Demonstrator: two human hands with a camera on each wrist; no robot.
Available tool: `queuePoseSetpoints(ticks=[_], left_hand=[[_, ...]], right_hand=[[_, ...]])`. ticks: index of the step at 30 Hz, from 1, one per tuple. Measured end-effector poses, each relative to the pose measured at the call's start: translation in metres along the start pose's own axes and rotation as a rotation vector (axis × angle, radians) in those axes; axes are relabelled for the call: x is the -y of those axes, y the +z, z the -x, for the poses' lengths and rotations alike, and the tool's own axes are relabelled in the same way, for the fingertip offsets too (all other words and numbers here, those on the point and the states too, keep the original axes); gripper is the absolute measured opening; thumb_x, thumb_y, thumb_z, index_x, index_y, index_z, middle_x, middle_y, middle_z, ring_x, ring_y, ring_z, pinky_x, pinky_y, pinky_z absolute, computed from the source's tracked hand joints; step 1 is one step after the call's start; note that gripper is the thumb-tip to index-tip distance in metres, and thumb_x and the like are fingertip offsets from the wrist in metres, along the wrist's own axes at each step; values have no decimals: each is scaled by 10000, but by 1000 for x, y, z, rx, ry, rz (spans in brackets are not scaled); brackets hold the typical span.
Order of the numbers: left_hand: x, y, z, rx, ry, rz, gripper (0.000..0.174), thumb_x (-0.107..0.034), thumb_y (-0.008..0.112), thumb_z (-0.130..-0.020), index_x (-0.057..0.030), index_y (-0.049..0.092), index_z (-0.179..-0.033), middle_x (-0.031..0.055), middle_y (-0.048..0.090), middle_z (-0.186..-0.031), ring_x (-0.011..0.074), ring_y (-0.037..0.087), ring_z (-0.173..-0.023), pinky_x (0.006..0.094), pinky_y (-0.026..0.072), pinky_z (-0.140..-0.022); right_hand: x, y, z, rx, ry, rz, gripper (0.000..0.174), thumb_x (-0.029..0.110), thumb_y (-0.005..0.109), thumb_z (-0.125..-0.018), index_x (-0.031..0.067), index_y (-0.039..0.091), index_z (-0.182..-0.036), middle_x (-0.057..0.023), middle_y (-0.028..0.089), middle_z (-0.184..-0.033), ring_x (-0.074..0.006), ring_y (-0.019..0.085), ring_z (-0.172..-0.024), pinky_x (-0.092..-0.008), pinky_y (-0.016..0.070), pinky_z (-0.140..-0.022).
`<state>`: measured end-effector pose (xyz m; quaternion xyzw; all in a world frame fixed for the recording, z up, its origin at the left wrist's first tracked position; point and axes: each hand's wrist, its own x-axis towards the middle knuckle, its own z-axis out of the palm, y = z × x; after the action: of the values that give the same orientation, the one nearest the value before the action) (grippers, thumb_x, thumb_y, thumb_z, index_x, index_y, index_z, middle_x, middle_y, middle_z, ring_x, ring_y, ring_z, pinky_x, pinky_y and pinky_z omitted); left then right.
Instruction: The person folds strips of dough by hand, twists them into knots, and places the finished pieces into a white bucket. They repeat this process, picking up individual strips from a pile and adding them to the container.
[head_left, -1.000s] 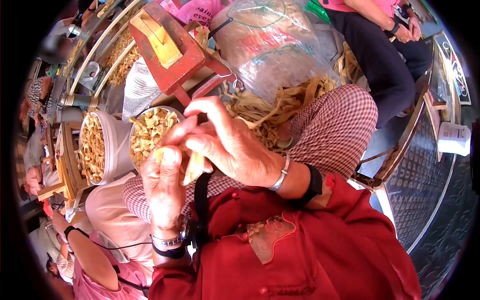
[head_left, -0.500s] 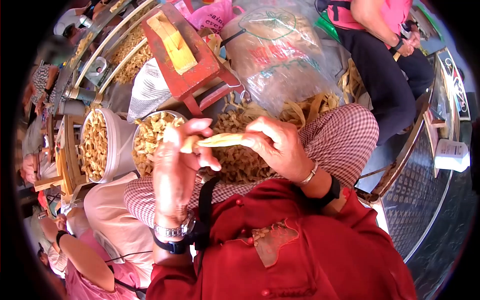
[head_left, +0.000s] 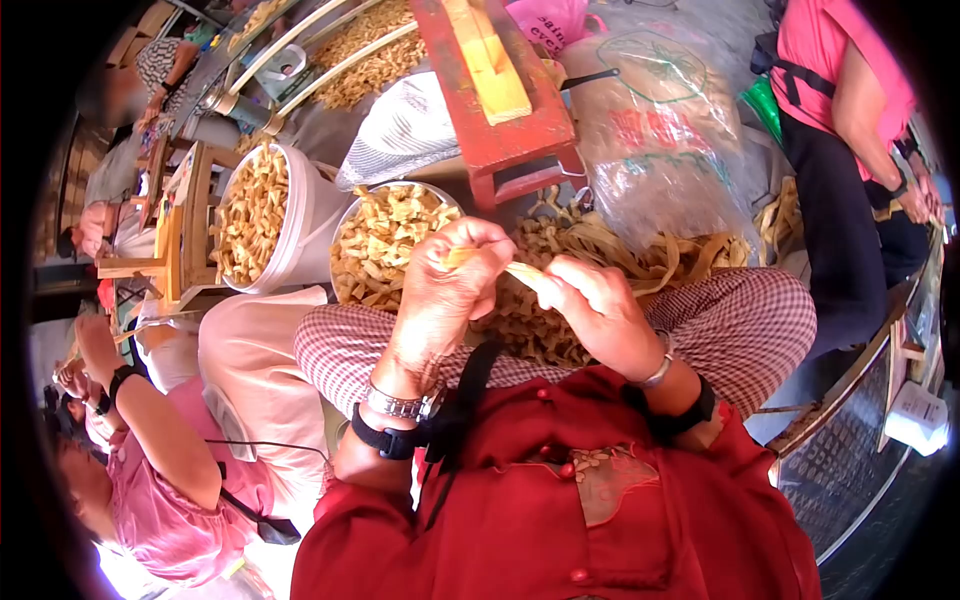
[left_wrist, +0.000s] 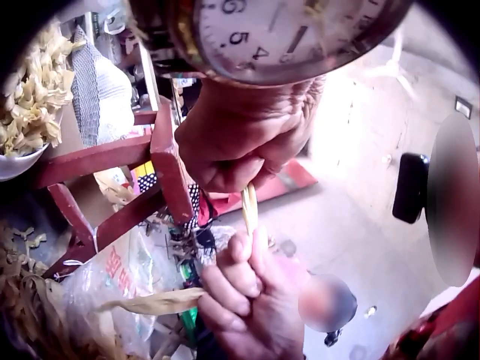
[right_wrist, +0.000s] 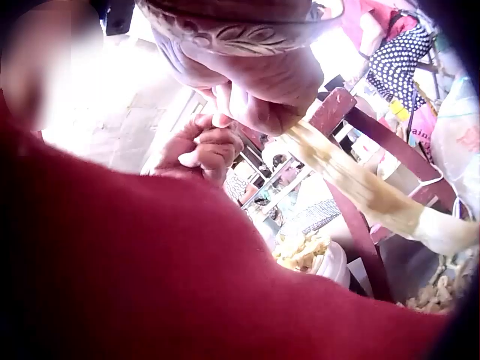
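Observation:
A pale yellow dried strip (head_left: 523, 273) is stretched between the two hands, in front of the chest and over the lap. My left hand (head_left: 450, 285) has its fingers curled round one end. My right hand (head_left: 600, 315) pinches the strip a short way off, thumb on top. In the left wrist view a short twisted length of the strip (left_wrist: 250, 210) joins the hands, while a loose tail (left_wrist: 161, 302) sticks out beyond the right hand. The right wrist view shows this tail (right_wrist: 360, 180) broad and wrinkled. Under the hands lies a heap of small knotted pieces (head_left: 540, 335).
Two tubs of knotted pieces stand beyond the left knee: a white bucket (head_left: 315, 205) and a nearer tub's pieces (head_left: 390, 235). A red bench (head_left: 510, 145) carries a wooden block (head_left: 490, 75). Long loose strips (head_left: 690, 260) lie by a clear plastic bag (head_left: 650, 150). People sit on both sides.
The hands were close together a second ago, then drew apart with the strip between them. The left fingers, spread half a second ago, are now curled. The head view has swung left.

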<state>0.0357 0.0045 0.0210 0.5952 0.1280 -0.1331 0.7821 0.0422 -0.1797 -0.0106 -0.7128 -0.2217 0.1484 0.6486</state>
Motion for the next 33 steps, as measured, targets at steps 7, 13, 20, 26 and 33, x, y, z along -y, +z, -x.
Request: queuePoseSetpoints(ticks=[7,13,20,26,33], left_hand=[[-33,-20,-25,-15,191,165,59,-63,555,-884,-25,558,-929,-31,485,-665,20,381,-491,179,325,-397],[-84,-4,-98,-104,391,-17,86,-83,557,-887,-30,583,-825,-27,508,-603,46,413,-448,200,355,-397],[-83,-23,-184,-208,584,-398,123,-121,589,-864,-12,605,-808,-3,587,-644,78,516,-556,243,418,-505],[-64,-32,-151,-211,343,-595,209,-215,590,-876,-16,650,-858,8,572,-616,59,474,-491,226,378,-447],[-25,-22,-44,114,-64,-738,216,-200,630,-883,-2,614,-968,7,597,-699,71,548,-607,235,467,-522]], right_hand=[[19,-29,-42,-29,-167,294,251,184,497,-930,-34,538,-812,-83,522,-670,-169,525,-590,-297,406,-554],[31,-73,-137,-242,-348,706,235,254,485,-935,42,553,-856,-140,533,-643,-300,572,-599,-368,415,-536],[3,-86,-206,-437,-388,1028,107,178,513,-878,87,540,-829,-181,588,-655,-402,589,-628,-499,449,-539],[-29,-72,-166,-363,-154,788,139,200,509,-900,68,554,-895,-169,566,-642,-334,594,-602,-428,449,-542],[15,5,-84,-177,-507,273,28,33,571,-838,19,576,-862,-116,600,-740,-271,619,-672,-335,477,-583]])
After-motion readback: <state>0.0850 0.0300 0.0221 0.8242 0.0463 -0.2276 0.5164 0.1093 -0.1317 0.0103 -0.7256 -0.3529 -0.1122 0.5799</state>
